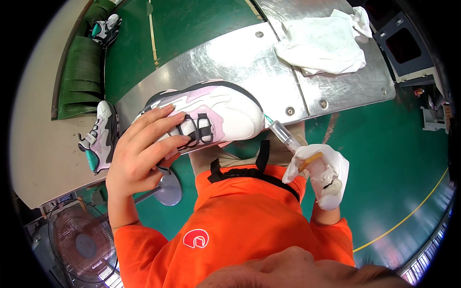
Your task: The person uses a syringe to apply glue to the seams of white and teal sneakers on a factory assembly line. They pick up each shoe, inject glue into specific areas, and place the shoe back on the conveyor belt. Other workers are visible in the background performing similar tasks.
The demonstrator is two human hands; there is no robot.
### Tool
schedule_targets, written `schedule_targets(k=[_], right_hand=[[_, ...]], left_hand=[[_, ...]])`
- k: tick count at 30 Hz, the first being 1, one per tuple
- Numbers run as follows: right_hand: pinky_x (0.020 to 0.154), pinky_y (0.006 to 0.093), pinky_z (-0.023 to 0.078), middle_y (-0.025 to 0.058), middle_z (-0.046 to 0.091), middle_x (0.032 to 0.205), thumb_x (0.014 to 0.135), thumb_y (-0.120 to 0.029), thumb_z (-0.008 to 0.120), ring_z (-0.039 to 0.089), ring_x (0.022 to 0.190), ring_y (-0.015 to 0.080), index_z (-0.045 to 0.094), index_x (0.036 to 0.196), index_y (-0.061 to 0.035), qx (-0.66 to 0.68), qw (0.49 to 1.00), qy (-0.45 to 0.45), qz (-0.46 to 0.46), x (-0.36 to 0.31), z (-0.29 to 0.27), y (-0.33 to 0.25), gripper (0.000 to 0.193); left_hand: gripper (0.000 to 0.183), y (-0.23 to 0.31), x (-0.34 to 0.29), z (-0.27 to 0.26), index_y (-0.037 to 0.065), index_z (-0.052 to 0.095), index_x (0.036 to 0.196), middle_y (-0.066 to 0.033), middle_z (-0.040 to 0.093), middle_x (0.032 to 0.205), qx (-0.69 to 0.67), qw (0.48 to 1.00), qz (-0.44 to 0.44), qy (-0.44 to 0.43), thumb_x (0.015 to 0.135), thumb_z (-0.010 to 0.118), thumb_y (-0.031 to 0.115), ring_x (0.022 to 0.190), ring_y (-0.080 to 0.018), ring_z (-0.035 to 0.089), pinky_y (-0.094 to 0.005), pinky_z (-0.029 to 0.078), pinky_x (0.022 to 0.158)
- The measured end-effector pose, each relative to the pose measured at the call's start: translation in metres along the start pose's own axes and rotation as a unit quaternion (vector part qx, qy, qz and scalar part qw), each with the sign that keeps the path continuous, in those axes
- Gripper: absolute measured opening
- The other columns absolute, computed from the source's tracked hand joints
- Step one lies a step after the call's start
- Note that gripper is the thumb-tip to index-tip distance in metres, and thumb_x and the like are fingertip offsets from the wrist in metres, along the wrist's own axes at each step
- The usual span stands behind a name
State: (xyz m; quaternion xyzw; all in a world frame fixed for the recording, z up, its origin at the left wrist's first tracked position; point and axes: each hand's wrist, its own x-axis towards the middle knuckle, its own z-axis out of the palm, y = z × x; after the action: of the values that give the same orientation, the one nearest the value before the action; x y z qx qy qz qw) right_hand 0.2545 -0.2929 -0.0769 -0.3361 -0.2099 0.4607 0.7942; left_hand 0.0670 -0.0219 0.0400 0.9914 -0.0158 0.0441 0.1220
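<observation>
Head | left hand: holding sneaker | right hand: applicator, seemingly touching sneaker

No words or numbers can be read. The one clear sign is a graphic emblem on the orange shirt, on the wearer's left chest: a rounded red shape edged with a white outline, broken by a notch toward its lower right, with a small angular white-lined figure set in the gap. On the white and lilac shoe, no lettering can be made out on the surfaces in view. Any marking on the tongue tab of the shoe standing at the left is too small to tell.
</observation>
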Motion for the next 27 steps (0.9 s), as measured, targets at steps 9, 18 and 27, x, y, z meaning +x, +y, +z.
schedule_targets(k=[9,18,27], right_hand=[[0.081,0.038,0.053,0.0181,0.063,0.09,0.053,-0.009,0.079,0.063,0.084,0.0267,0.047,0.124,0.0112,-0.004,0.997,0.019,-0.075,0.01,0.003,-0.004,0.081],[0.093,0.0313,0.045,0.0099,0.06,0.111,0.065,-0.011,0.084,0.058,0.101,0.0164,0.04,0.134,0.0019,-0.343,0.932,0.05,-0.105,0.045,0.039,0.027,0.082],[0.09,0.0353,0.052,0.0146,0.054,0.114,0.065,0.008,0.074,0.063,0.1,0.0255,0.035,0.136,-0.0002,-0.197,0.949,0.14,-0.203,0.047,0.016,0.02,0.081]], left_hand=[[0.041,0.0,-0.002,0.0,0.005,0.068,0.101,-0.0157,0.063,0.121,-0.016,1.0,0.002,-0.001,0.061,0.07,0.001,0.116,-0.0386,0.058,-0.0475,0.05,0.092],[0.039,0.005,-0.008,0.001,0.005,0.067,0.1,-0.0153,0.063,0.12,0.003,1.0,0.01,0.016,0.062,0.072,0.001,0.114,-0.0385,0.059,-0.0472,0.05,0.091],[0.035,-0.023,-0.023,0.0,0.003,0.066,0.096,-0.0172,0.066,0.114,-0.066,0.983,-0.003,0.171,0.064,0.078,-0.002,0.108,-0.0391,0.064,-0.0428,0.053,0.087]])
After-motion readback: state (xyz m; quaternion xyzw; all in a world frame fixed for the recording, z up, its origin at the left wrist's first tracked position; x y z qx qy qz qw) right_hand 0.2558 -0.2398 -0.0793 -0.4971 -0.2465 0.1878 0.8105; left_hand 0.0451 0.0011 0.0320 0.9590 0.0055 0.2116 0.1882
